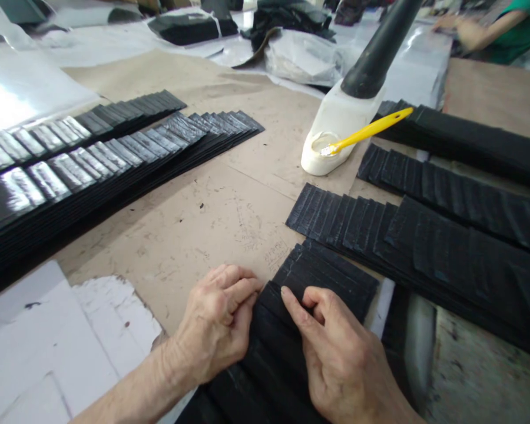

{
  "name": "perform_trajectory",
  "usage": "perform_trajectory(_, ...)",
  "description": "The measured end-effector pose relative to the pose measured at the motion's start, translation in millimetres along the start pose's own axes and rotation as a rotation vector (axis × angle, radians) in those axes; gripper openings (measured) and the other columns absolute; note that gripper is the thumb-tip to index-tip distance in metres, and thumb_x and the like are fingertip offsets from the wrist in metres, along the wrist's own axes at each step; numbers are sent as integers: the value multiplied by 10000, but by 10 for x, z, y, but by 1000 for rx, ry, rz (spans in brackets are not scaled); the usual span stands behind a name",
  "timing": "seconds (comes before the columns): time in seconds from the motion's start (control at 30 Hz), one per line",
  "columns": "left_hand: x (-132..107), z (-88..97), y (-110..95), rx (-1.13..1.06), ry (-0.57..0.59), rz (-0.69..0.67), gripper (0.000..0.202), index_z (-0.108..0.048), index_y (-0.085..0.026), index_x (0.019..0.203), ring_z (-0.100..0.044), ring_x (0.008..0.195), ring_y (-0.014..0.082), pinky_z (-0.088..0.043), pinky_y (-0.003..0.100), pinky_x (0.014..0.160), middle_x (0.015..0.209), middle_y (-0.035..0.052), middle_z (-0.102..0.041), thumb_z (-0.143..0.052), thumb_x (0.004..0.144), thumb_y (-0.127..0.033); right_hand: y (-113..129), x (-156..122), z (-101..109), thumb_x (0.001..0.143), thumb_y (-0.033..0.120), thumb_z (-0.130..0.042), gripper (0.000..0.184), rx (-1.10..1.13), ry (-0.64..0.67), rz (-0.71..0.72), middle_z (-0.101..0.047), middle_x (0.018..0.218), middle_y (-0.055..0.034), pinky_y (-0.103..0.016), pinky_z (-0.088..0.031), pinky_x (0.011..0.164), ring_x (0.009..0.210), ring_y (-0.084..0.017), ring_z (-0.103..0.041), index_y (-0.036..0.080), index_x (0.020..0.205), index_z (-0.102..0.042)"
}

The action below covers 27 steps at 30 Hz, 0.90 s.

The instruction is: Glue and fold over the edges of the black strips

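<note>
A fanned stack of black strips (331, 277), apparently leather or a leather-like sheet, lies in front of me and runs down towards the bottom edge. My left hand (218, 324) pinches the left edge of the upper strip, with thumb and fingertips pressed together. On the same strip, my right hand (340, 347) rests with its index fingertip near the strip's end and the other fingers curled in. Its thumb is mostly hidden. Both hands are close together, fingertips a short way apart.
A white glue container (315, 162) with a black tube stands beyond, a yellow-handled brush (371, 131) lying across its opening. Shiny fanned black strips (128, 153) lie at left, more black strips (446, 235) at right. White boards (39, 347) are lower left. A co-worker's arm (481, 35) shows top right.
</note>
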<state>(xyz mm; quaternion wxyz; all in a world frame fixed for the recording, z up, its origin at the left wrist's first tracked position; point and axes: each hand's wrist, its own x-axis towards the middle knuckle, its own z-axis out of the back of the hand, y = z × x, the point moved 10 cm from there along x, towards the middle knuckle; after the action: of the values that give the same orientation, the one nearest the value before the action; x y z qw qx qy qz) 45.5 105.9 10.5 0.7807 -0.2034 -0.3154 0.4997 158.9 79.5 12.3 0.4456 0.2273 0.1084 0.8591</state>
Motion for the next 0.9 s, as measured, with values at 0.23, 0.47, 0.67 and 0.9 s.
perform_trajectory(0.23, -39, -72, 164, -99, -54, 172, 118, -626, -195, 864, -568, 817, 172, -449, 359, 728, 883, 30, -612, -564, 763, -186, -30, 60, -116, 741, 80, -364, 568, -44, 112, -40, -450, 943, -120, -346, -557, 625, 842, -209, -521, 102, 1302, -446)
perform_trajectory(0.47, -44, -106, 235, -119, -35, 234, 24, -556, -171, 782, -530, 820, 174, -424, 369, 732, 874, 29, -569, -559, 758, -174, 4, 85, -131, 719, 82, -374, 581, -100, 129, -11, -437, 930, -122, -352, -561, 591, 814, -211, -521, 92, 1294, -456)
perform_trajectory(0.67, -17, -139, 247, -124, 10, 264, 55, -536, -186, 814, -508, 861, 186, -404, 376, 764, 923, 37, -541, -527, 759, -191, 47, 66, -123, 737, 105, -373, 559, -155, 92, 25, -438, 909, -115, -343, -563, 601, 796, -201, -511, 72, 1290, -450)
perform_trajectory(0.9, -31, -154, 240, -111, 31, 268, 69, -483, -179, 799, -477, 901, 204, -393, 393, 782, 965, 57, -489, -517, 747, -209, 107, 116, -132, 733, 103, -376, 526, -200, 105, 56, -462, 877, -121, -307, -565, 521, 747, -201, -528, 41, 1240, -500)
